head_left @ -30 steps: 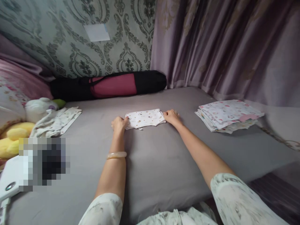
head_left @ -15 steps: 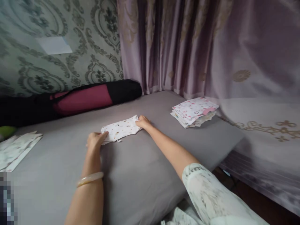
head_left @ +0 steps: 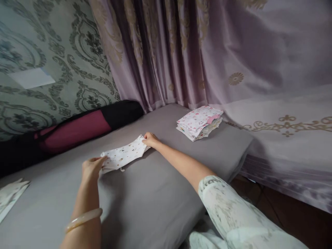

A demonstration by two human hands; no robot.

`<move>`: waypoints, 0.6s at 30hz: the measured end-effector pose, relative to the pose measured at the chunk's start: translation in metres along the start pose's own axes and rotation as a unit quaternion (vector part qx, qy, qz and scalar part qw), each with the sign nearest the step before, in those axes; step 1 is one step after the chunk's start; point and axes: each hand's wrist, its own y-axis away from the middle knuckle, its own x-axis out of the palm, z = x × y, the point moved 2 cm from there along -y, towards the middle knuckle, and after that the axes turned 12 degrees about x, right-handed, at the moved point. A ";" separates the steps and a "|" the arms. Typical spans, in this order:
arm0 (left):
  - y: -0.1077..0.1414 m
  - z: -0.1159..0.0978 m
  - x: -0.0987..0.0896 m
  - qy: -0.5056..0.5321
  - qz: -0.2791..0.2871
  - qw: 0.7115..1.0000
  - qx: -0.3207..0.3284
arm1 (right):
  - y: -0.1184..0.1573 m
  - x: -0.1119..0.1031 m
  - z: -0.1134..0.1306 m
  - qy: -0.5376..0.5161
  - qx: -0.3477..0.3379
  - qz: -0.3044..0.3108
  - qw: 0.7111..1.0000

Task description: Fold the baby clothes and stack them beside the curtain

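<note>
Both hands hold a small folded white garment (head_left: 123,154) with a scattered dark and tan print; its exact kind I cannot tell. My left hand (head_left: 92,166) pinches its left end between thumb and fingers. At the other end, my right hand (head_left: 151,139) grips the upper right corner. The cloth sags slightly in the middle, just above the grey bed sheet (head_left: 145,193), and a short string hangs from its lower edge. To the right of my right hand lies a stack of folded printed clothes (head_left: 199,121), pink-patterned on top.
A black and maroon long bag (head_left: 75,131) lies along the patterned wall. Purple curtains (head_left: 160,52) hang behind the bed. More folded light cloth (head_left: 11,195) rests at the left edge. The bed's right edge drops to a dark floor.
The view has turned to the right and tilted. The garment, still in both hands, now looks lifted a little off the sheet and sags more in the middle.
</note>
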 end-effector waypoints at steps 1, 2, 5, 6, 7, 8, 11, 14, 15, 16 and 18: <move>0.002 -0.012 0.001 -0.024 0.009 1.000 -0.003 | -0.001 -0.008 -0.003 0.002 -0.008 -0.009 1.000; 0.003 -0.026 0.003 -0.032 0.024 0.999 0.010 | -0.003 -0.018 -0.007 0.004 -0.016 -0.018 1.000; 0.011 -0.069 0.021 0.008 0.039 0.998 0.049 | -0.010 -0.057 -0.022 0.016 -0.034 -0.039 0.999; 0.015 -0.083 0.030 0.026 0.038 0.998 0.051 | -0.012 -0.072 -0.028 0.020 -0.039 -0.045 0.998; 0.019 -0.096 0.040 0.049 0.047 0.996 0.055 | -0.014 -0.089 -0.035 0.023 -0.041 -0.051 0.998; 0.023 -0.109 0.053 0.081 0.059 0.993 0.063 | -0.015 -0.107 -0.042 0.026 -0.044 -0.059 0.997; 0.037 -0.143 0.093 0.180 0.095 0.977 0.072 | -0.018 -0.162 -0.064 0.051 -0.043 -0.111 0.992; 0.053 -0.172 0.135 0.232 0.137 0.960 0.075 | -0.018 -0.215 -0.086 0.088 -0.030 -0.161 0.983; 0.058 -0.181 0.148 0.246 0.148 0.955 0.078 | -0.019 -0.231 -0.094 0.099 -0.015 -0.181 0.978; 0.063 -0.190 0.160 0.259 0.158 0.949 0.081 | -0.019 -0.245 -0.102 0.109 -0.001 -0.195 0.975; 0.074 -0.208 0.184 0.288 0.174 0.937 0.090 | -0.019 -0.271 -0.118 0.129 0.033 -0.223 0.966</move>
